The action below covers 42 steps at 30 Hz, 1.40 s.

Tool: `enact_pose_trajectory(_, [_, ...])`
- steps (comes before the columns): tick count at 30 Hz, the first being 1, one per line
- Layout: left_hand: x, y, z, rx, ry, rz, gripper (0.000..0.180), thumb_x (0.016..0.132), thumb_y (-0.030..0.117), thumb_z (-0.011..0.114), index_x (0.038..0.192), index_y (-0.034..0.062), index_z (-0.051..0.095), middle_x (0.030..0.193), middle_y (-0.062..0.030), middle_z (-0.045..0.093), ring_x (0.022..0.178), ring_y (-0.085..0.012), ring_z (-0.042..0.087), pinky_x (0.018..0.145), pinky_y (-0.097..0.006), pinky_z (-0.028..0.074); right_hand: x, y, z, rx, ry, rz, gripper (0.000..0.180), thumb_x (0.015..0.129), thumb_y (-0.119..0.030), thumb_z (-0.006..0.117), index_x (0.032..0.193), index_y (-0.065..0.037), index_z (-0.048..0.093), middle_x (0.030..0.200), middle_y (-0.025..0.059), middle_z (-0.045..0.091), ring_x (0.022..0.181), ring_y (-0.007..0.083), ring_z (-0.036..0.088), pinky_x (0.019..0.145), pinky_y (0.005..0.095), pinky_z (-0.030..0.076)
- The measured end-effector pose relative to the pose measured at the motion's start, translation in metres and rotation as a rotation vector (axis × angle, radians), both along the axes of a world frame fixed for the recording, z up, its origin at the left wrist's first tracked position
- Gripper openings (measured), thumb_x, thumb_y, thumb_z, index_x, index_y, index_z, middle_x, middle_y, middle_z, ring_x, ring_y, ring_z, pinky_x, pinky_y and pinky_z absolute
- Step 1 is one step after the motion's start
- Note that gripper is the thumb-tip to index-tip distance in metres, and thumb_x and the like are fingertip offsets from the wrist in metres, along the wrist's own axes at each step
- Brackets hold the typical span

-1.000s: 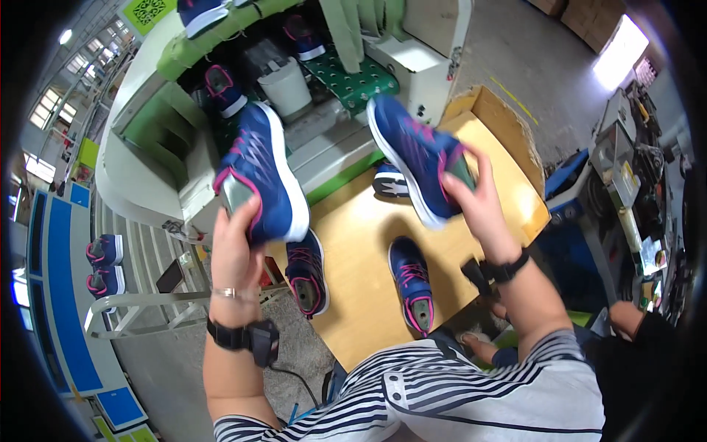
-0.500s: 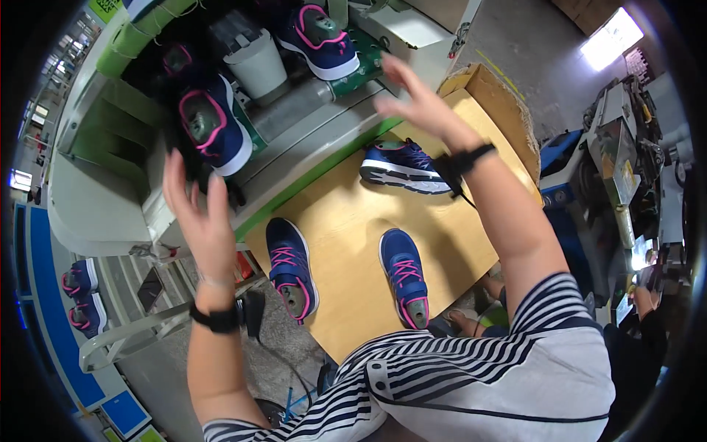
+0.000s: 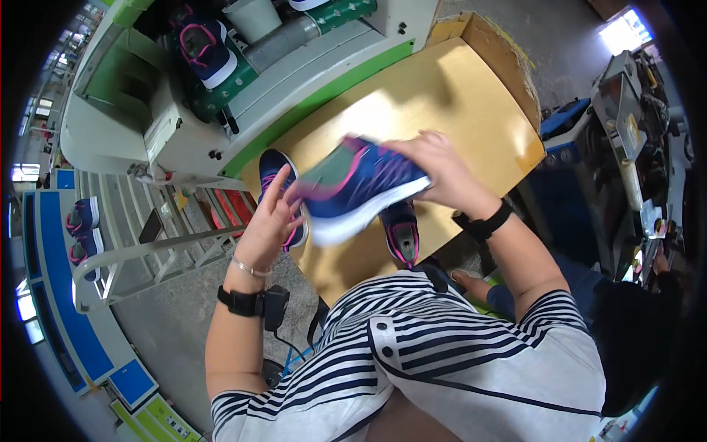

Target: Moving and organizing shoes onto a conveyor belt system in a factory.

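My right hand (image 3: 440, 171) is closed around the toe end of a navy sneaker (image 3: 368, 180) with pink trim and a white sole, raised above the wooden tabletop (image 3: 471, 96). Blur softens the sneaker, which has a green-grey form inside. Fingers apart, my left hand (image 3: 270, 214) is right by its heel; whether they touch it I cannot tell. Behind that hand, a second sneaker (image 3: 274, 160) lies partly hidden on the tabletop. Below the raised one, a third sneaker (image 3: 403, 239) shows only its heel half.
A grey-and-green machine (image 3: 324, 66) borders the tabletop's far side, with a sneaker (image 3: 210, 51) on its green support. A torn cardboard piece (image 3: 508, 59) stands at the far right edge. To the left are a metal rack (image 3: 177, 250) and another pair of sneakers (image 3: 83, 232).
My right hand has come down from near the machine and picked up the sneaker from the tabletop's far side. My left hand has moved toward its heel. The view has shifted.
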State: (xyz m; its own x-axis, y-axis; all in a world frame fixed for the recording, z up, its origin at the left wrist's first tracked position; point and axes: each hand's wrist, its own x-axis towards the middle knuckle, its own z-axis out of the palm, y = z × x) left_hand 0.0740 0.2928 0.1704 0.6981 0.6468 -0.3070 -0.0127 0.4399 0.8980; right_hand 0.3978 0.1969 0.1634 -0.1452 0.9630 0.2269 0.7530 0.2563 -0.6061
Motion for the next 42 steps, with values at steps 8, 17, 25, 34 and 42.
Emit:
enact_pose_trajectory(8, [0.001,-0.073,-0.025,-0.139,0.191,0.092,0.093,0.077,0.005,0.068,0.154,0.0028,0.016,0.141,-0.0174,0.046,0.126,-0.0291,0.051,0.108,-0.038,0.041,-0.061,-0.083,-0.109,-0.368,0.263,-0.349,0.112,0.069,-0.035,0.087,0.152,-0.004,0.020,0.151,0.0331,0.023,0.141,0.0450,0.029,0.115,0.0468,0.029])
enact_pose_trajectory(17, [0.014,-0.115,-0.127,0.710,0.528,0.097,0.109,0.072,0.013,0.074,0.155,0.0046,0.003,0.148,-0.0298,0.026,0.139,-0.0453,0.029,0.117,-0.045,0.026,-0.077,-0.115,-0.136,-0.502,0.523,-0.360,0.124,0.069,-0.025,0.086,0.153,0.000,-0.001,0.151,0.0328,0.020,0.141,0.0444,0.027,0.116,0.0445,0.028])
enact_pose_trajectory(25, [0.003,-0.102,-0.126,0.691,0.438,0.172,0.097,0.071,0.005,0.071,0.153,0.0051,0.019,0.142,-0.0249,0.038,0.132,-0.0381,0.041,0.112,-0.042,0.034,-0.079,-0.112,-0.133,-0.576,0.581,-0.405,0.114,0.069,-0.013,0.075,0.153,0.000,0.000,0.147,0.0317,0.026,0.136,0.0424,0.036,0.112,0.0399,0.035])
enact_pose_trajectory(34, [0.043,-0.004,0.059,0.205,0.019,0.581,0.091,0.073,-0.006,0.065,0.152,0.0079,0.022,0.122,-0.0105,0.053,0.104,-0.0221,0.057,0.088,-0.033,0.051,-0.078,-0.114,-0.133,-0.502,0.338,-0.427,0.118,0.066,-0.015,0.080,0.153,0.000,0.002,0.147,0.0317,0.023,0.139,0.0432,0.028,0.115,0.0431,0.030])
enact_pose_trajectory(42, [0.071,0.128,0.058,0.660,0.569,0.755,0.100,0.067,0.004,0.070,0.153,0.0102,0.019,0.149,-0.0224,0.028,0.137,-0.0377,0.035,0.113,-0.039,0.032,-0.057,-0.098,-0.104,-0.538,0.704,-0.473,0.106,0.069,-0.011,0.080,0.153,-0.002,0.015,0.138,0.0265,0.040,0.128,0.0354,0.046,0.108,0.0390,0.039])
